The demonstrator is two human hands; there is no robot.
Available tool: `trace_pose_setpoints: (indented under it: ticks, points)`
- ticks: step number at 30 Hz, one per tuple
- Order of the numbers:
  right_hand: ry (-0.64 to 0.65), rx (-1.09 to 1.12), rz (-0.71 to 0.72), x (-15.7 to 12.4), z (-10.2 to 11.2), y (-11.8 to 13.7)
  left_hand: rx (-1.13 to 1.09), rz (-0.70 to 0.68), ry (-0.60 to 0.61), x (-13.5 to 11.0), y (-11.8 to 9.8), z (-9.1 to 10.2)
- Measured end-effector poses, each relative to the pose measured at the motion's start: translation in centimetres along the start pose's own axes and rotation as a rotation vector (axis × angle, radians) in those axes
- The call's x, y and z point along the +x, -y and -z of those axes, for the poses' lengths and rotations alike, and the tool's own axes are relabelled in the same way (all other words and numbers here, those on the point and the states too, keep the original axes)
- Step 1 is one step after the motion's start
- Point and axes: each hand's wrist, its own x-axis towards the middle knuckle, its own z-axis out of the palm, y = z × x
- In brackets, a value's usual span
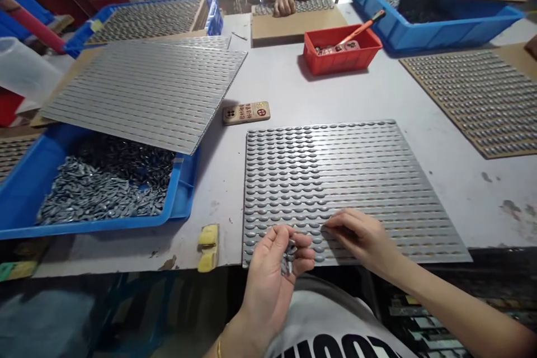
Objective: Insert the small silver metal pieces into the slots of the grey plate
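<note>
My left hand (279, 268) is cupped palm up at the near edge of the board, its fingers curled round several small grey metal pieces (288, 257). Under my right hand (361, 235) lies a grey slotted board (377, 179). The right fingers are pinched together, pointing down at a slot beside the filled columns; what sits between their tips is hidden. Rows of oval grey pieces (281, 179) fill the left part of the board, while the right part shows bare slots.
At left, a blue bin (180, 190) of loose grey pieces sits under a tilted slotted board (155, 89). A printed tag (246, 113), yellow piece (208, 248) and red tray (342, 61) lie around. Across the table, a co-worker's hand (284, 3) touches another board. Filled board (470, 100) at right.
</note>
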Motion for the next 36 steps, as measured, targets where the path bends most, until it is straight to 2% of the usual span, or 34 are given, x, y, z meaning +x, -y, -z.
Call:
trace_pose_setpoints:
  ticks: [5,10,20,23,25,29,33,36]
  points:
    - [0.000,-0.136,0.016,0.2,-0.4,-0.2,0.020,0.028,0.039,0.2,1.0,0.1]
    - [0.020,-0.249,0.016,0.2,-0.4,-0.3,0.001,0.083,0.002,0.1,1.4,-0.1]
    - [0.041,-0.248,0.001,0.4,-0.4,-0.3,0.051,0.053,0.036,-0.1,1.7,-0.3]
    - [0.016,-0.134,-0.014,0.4,0.2,0.4,0.064,0.031,0.036,0.1,1.9,-0.2]
    - [0.010,0.031,-0.054,0.2,0.9,1.5,0.073,0.030,0.047,0.2,2.2,-0.1]
    - [0.108,0.373,-0.116,-0.3,2.0,4.0,0.121,0.018,0.082,0.4,2.8,-0.2]
    - [0.142,0.430,-0.061,-0.7,2.2,4.9,0.189,0.010,0.107,0.2,3.3,-0.4]
    - [0.165,0.424,-0.077,-1.0,2.3,4.7,0.261,0.017,0.143,0.1,3.6,-0.5]
